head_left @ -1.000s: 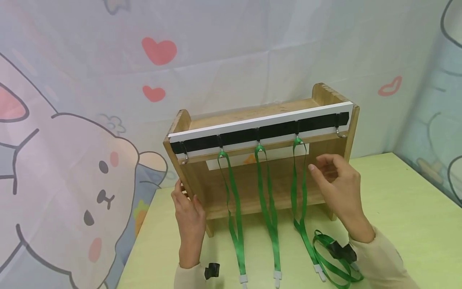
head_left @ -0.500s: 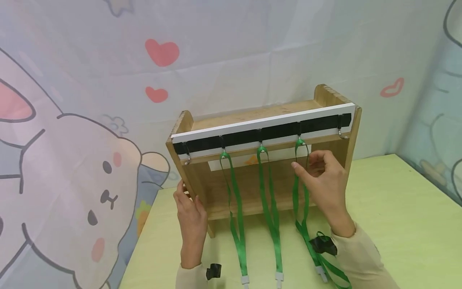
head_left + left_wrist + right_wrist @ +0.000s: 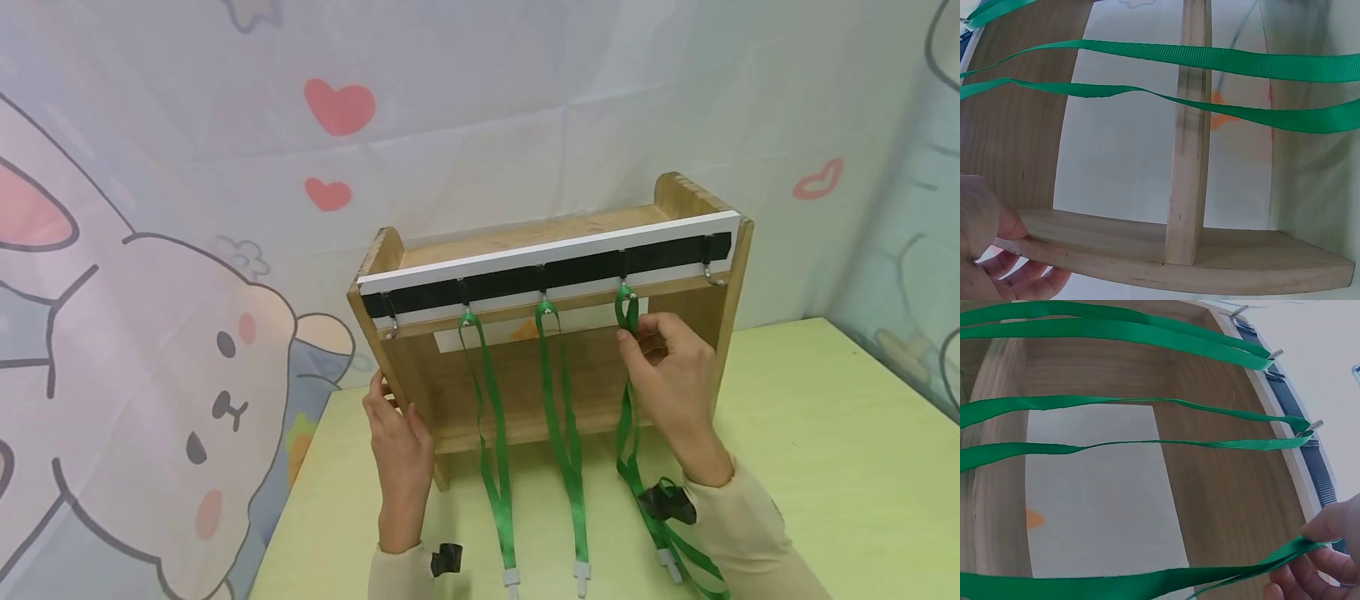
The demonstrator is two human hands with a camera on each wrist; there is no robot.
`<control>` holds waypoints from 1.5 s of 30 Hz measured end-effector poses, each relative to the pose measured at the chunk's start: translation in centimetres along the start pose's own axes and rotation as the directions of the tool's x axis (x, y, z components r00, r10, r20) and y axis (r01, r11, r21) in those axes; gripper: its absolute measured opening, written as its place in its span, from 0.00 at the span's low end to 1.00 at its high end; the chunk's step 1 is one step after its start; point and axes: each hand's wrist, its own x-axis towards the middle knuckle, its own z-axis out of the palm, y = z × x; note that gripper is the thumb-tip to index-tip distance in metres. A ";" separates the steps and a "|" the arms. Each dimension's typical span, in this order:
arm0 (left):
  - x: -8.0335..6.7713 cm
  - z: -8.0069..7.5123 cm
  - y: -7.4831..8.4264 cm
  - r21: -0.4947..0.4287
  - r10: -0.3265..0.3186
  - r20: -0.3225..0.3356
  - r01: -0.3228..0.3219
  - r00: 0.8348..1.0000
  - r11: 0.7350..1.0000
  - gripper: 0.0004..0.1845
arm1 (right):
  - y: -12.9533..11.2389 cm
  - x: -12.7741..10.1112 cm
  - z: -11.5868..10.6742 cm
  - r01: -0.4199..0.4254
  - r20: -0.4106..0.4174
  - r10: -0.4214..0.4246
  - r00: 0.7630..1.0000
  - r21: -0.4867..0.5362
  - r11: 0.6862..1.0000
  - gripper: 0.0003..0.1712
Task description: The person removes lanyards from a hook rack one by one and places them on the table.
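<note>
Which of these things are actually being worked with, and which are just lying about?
In use:
- right hand, pinching the third green strap below its hook
- left hand, gripping the wooden rack

Lying about:
- two other hanging green straps
- empty end hooks
- yellow-green table

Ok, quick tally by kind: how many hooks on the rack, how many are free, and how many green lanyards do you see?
Hooks on the wooden rack: 5
Free hooks, left end and right end: 2
Green lanyards hanging: 3, left, middle, right, the last pinched by the right hand
Total hooks and lanyards: 8
</note>
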 end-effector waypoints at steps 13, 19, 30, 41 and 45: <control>-0.2 0.3 -0.3 -0.002 0.003 -0.003 -0.003 1.000 1.000 0.36 | -1.6 0.5 -1.4 0.064 0.005 -0.064 0.998 0.036 0.997 0.03; 0.0 0.3 -0.2 -0.007 0.002 0.003 -0.002 1.000 1.000 0.36 | -2.0 0.4 -2.4 0.109 0.045 -0.107 0.993 -0.033 0.994 0.04; 0.1 0.1 -0.1 -0.006 -0.011 0.017 0.011 1.000 1.000 0.35 | -1.8 -1.7 -2.8 0.140 0.179 -0.138 0.974 0.002 0.990 0.09; 0.1 0.1 0.1 -0.002 -0.015 0.018 0.016 1.000 1.000 0.35 | -2.1 -3.3 -3.0 0.060 0.242 -0.076 0.967 0.071 0.996 0.10; 0.1 0.0 0.1 -0.004 -0.012 0.017 0.012 1.000 1.000 0.35 | -2.0 -3.7 -3.2 0.040 0.273 -0.056 0.960 0.067 0.997 0.10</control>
